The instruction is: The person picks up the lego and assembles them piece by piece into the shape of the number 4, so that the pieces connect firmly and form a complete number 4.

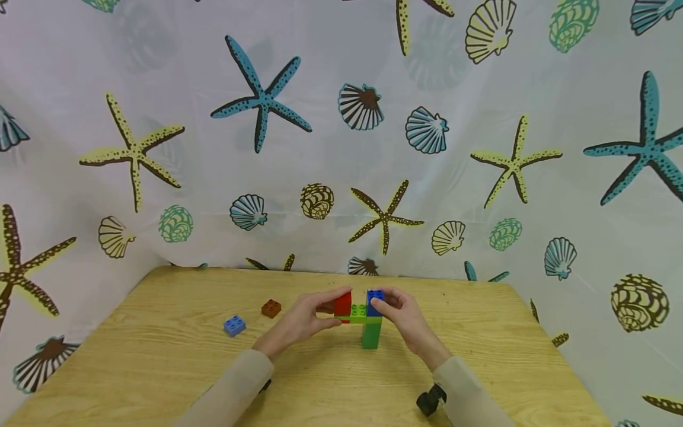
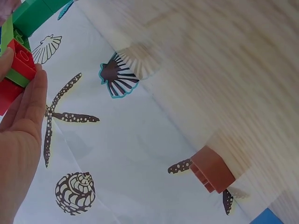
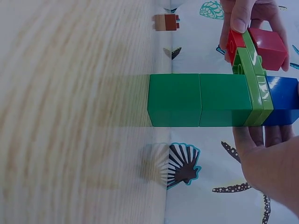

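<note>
Two stacked green bricks [image 3: 198, 100] stand upright as a column on the table. Thin light green pieces [image 1: 358, 313] lie across its top and reach out to the left. Over the column sits a blue brick [image 1: 376, 303], pinched between thumb and fingers of my right hand [image 1: 409, 317]. At the overhanging end, my left hand [image 1: 306, 317] grips a red brick [image 1: 342, 303] above the light green. A second red piece [image 3: 236, 43] shows under that end in the right wrist view, with the left thumb beside it. Fingers partly hide both the red and blue bricks.
A brown brick [image 1: 271, 308] and a light blue brick [image 1: 234, 325] lie apart on the wooden table [image 1: 160, 338], left of the structure. Behind it hangs a white curtain [image 1: 320, 160] printed with starfish and shells. A black device [image 1: 431, 400] is at the right wrist.
</note>
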`<state>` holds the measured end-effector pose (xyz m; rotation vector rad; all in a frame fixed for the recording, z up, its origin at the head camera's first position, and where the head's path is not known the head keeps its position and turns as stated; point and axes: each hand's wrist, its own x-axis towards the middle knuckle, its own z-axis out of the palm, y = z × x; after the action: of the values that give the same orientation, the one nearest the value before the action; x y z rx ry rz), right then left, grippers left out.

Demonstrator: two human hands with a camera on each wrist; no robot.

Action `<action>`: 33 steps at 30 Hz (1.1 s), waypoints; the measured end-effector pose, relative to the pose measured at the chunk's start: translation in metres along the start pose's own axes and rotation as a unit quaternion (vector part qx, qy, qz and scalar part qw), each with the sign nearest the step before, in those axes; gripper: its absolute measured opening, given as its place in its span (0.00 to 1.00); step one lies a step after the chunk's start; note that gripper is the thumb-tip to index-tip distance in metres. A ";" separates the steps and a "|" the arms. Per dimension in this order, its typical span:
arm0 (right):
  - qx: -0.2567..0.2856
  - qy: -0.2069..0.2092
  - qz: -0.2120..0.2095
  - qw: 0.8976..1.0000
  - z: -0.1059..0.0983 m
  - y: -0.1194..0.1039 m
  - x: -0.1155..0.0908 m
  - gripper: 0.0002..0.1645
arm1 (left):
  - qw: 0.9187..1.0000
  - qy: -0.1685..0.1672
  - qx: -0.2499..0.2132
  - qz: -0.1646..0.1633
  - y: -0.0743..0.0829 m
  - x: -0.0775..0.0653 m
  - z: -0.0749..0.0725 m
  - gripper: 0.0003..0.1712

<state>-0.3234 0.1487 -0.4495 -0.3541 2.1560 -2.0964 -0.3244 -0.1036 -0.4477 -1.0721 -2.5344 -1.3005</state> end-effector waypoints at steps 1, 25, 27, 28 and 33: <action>-0.001 0.000 0.000 1.000 0.000 0.000 0.000 0.27 | 1.000 0.000 0.002 0.000 0.001 0.000 0.000 0.44; -0.008 0.003 -0.001 1.000 -0.001 0.001 0.002 0.28 | 0.999 0.019 0.008 -0.040 0.005 0.006 -0.002 0.39; -0.009 0.003 -0.001 1.000 -0.001 0.001 0.002 0.27 | 0.999 0.020 0.005 -0.043 0.005 0.006 -0.002 0.39; -0.008 0.003 -0.001 1.000 -0.001 0.001 0.002 0.27 | 0.999 0.019 0.005 -0.044 0.005 0.006 -0.002 0.39; -0.006 0.006 0.001 1.000 -0.001 0.001 0.002 0.27 | 0.999 0.008 0.014 -0.040 0.004 0.007 -0.002 0.39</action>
<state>-0.3255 0.1490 -0.4502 -0.3407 2.1756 -2.0919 -0.3278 -0.0999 -0.4414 -0.9616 -2.6006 -1.2817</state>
